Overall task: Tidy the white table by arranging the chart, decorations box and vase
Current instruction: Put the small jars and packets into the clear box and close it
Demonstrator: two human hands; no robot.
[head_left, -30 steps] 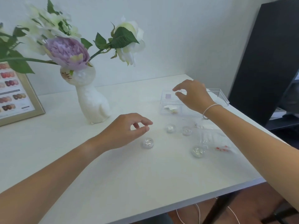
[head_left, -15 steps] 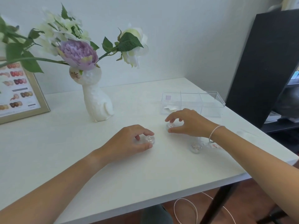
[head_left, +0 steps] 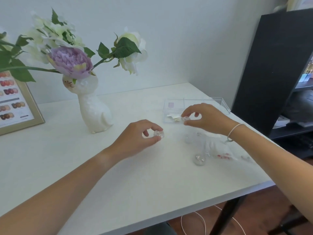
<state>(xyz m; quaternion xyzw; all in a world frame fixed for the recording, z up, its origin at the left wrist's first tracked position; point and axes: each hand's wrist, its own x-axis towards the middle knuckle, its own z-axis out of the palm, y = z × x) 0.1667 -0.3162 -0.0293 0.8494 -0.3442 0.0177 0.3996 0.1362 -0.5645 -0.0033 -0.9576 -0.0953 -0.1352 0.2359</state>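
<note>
The decorations box (head_left: 196, 108), a clear compartmented case with no lid on it, sits toward the far right of the white table (head_left: 118, 175), with scraps of white and gold material in its near left compartment. Just at its near edge, the right hand (head_left: 205, 118) pinches a small clear round pot (head_left: 186, 118) between curled thumb and forefinger, the remaining fingers bent loosely above it. The left hand (head_left: 135, 137) likewise pinches a second small clear pot (head_left: 158, 134) between thumb and forefinger tips, held near the middle of the table; whether this pot touches the surface cannot be determined. A thin white bracelet (head_left: 234, 131) circles the right wrist. Below the right forearm lie a crumpled clear plastic bag (head_left: 215, 146) with small red pieces inside, a third clear pot (head_left: 199, 159) standing near the table's front right, and a fourth pot (head_left: 188, 139), blurred, beside the bag. The vase (head_left: 94, 112), white and animal-shaped, stands upright left of centre, well apart from both hands, and holds a purple flower (head_left: 71, 62) with white blooms and green leaves. The chart (head_left: 13, 100), a gold-framed colour sample card, leans at the far left edge, partly cut off. A black shelving unit (head_left: 271, 65) stands beyond the table's right side, and white cable (head_left: 199, 223) loops on the floor beneath.
</note>
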